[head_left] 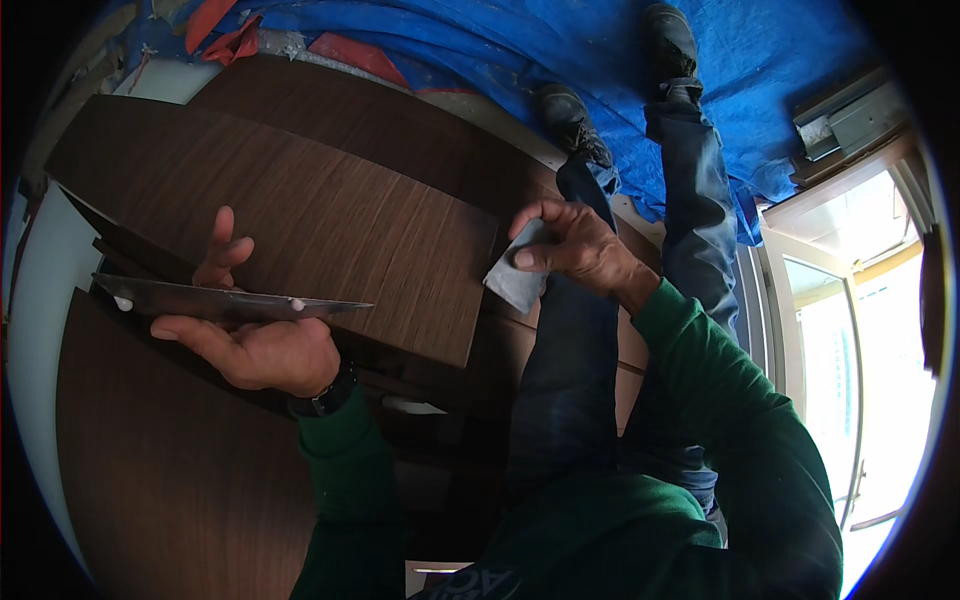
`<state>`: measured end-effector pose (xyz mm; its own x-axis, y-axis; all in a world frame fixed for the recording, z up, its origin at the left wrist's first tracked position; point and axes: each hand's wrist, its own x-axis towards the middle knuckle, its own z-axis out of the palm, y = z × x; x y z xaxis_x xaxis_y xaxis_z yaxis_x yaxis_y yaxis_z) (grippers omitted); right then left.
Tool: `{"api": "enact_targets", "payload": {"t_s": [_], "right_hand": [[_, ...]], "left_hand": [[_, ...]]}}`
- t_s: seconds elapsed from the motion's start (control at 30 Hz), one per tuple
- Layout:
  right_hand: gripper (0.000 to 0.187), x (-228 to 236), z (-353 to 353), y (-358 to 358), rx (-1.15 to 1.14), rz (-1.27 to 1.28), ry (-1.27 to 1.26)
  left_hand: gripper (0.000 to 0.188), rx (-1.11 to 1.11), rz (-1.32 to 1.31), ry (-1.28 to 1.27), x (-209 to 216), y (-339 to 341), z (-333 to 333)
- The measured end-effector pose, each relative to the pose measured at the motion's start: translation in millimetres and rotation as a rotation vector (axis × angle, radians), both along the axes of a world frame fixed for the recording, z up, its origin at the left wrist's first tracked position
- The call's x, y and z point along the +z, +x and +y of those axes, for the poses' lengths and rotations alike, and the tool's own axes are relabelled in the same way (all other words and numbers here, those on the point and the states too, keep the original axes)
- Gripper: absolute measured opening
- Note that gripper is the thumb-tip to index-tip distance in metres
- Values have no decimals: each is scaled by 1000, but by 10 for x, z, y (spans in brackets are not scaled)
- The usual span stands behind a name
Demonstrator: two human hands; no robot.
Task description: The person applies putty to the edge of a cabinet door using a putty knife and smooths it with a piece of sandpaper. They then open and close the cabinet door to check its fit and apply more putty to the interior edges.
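My left hand [265, 350] is palm up around a thin, flat dark metal plate [215, 300], with the thumb on the near side and fingers showing beyond it. The plate appears almost edge-on, with a small white blob [298, 304] near each end. To the right, my right hand [580, 248] pinches a small grey flat piece [518, 282] between thumb and fingers. Its exact kind is unclear; its surface looks rough and whitish. The two held things are apart, both over or near a brown wood-grain panel [370, 220].
More brown panels [170, 450] lie at the lower left and far side. A blue tarp [450, 40] covers the floor beyond, with red scraps [355, 58] on it. My legs [690, 180] stretch away at right centre. Grey metal profiles [860, 115] and a bright glazed door [825, 320] are at right.
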<state>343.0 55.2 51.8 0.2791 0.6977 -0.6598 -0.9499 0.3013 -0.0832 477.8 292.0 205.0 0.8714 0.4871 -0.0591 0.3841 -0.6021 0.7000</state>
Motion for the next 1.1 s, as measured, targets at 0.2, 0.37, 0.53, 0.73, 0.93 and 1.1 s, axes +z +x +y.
{"api": "enact_targets", "payload": {"t_s": [0.2, 0.37, 0.53, 0.73, 0.93, 1.1], "right_hand": [[30, -253, -42, 1, -48, 166, -95], [31, -320, -45, 94, 74, -75, -141], [36, -175, -27, 241, 116, -197, -138], [36, -132, -46, 329, 205, -202, -97], [35, -267, -83, 314, 243, -174, -186], [33, -257, -84, 341, 217, -188, -136]], "left_hand": [[69, 10, 11, 4, 0, 16, -36], [69, -18, 26, -8, 8, 7, 4], [69, 0, 7, -23, 15, -9, 18], [67, 21, -25, -25, -11, -12, -7], [67, 31, -22, -4, -20, -5, 5], [68, 12, -13, 4, -6, 7, 7]]}}
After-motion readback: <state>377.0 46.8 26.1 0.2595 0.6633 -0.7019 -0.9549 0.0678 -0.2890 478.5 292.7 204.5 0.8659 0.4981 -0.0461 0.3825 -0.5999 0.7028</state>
